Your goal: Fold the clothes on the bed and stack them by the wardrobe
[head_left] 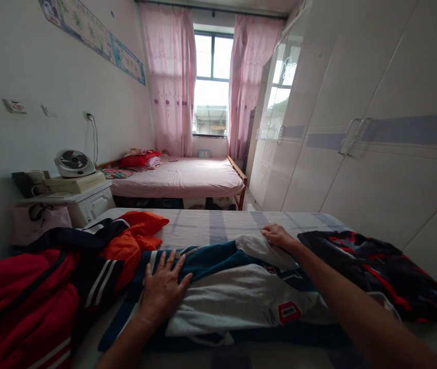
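We spread our left hand's (163,287) fingers on a gray-and-teal lettered top (226,297) lying across the bed (191,230); near its far edge, our right hand (279,237) curls, whether pinching fabric we cannot tell.

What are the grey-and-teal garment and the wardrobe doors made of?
The grey-and-teal garment looks like soft, matte knit fabric, perhaps cotton, given its loose wrinkles. The wardrobe doors seem glossy white-coated board or similar, judging by their smooth sheen.

Daylight fills a window (212,78) between pink curtains (169,82), with a bed (191,174) and white wardrobe (349,97) nearby.
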A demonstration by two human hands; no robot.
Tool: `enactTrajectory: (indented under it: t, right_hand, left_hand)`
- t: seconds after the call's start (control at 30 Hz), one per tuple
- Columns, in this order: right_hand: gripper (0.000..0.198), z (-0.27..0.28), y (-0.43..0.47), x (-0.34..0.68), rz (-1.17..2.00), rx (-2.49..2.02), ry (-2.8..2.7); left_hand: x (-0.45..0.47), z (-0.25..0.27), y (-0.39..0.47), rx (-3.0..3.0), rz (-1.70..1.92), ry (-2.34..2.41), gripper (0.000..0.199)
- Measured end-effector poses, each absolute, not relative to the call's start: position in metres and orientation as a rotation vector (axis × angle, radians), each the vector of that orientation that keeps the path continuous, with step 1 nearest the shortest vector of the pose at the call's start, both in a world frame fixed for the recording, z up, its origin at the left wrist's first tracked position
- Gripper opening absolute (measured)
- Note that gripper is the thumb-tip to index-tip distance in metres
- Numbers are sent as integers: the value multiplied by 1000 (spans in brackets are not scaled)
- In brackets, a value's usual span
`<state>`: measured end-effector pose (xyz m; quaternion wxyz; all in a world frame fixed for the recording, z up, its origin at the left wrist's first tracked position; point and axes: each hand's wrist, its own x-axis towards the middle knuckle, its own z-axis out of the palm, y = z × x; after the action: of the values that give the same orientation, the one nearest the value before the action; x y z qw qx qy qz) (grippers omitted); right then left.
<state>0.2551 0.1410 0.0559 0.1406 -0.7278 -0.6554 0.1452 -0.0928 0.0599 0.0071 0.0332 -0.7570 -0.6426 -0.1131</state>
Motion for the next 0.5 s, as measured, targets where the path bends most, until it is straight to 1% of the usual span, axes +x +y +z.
enactTrajectory:
  t: [0.07,0.2,0.27,0.37,0.43,0.5]
  right_hand:
    - [21,44,149,250,468,-2163,-1881]
    - [27,36,153,256,563,-2225,-1808]
    - [28,38,152,260,641,-2214,-1770]
    - [19,46,148,263,739,-2137,-1739]
    - [12,53,142,263,740,-2042,-1726]
    - [15,62,132,264,682,-1921,-1709]
  left_hand:
    - [-94,-5,60,-2322,-321,-2032,57]
    - [-97,-8,62,-2329,-319,-2032,59]
    - [-96,-6,62,-2324,-319,-2040,59]
    - [-95,-5,61,-2321,-323,-2043,59]
    - [-95,-5,61,-2320,-329,-2042,59]
    - [-95,-5,60,-2322,-332,-2045,60]
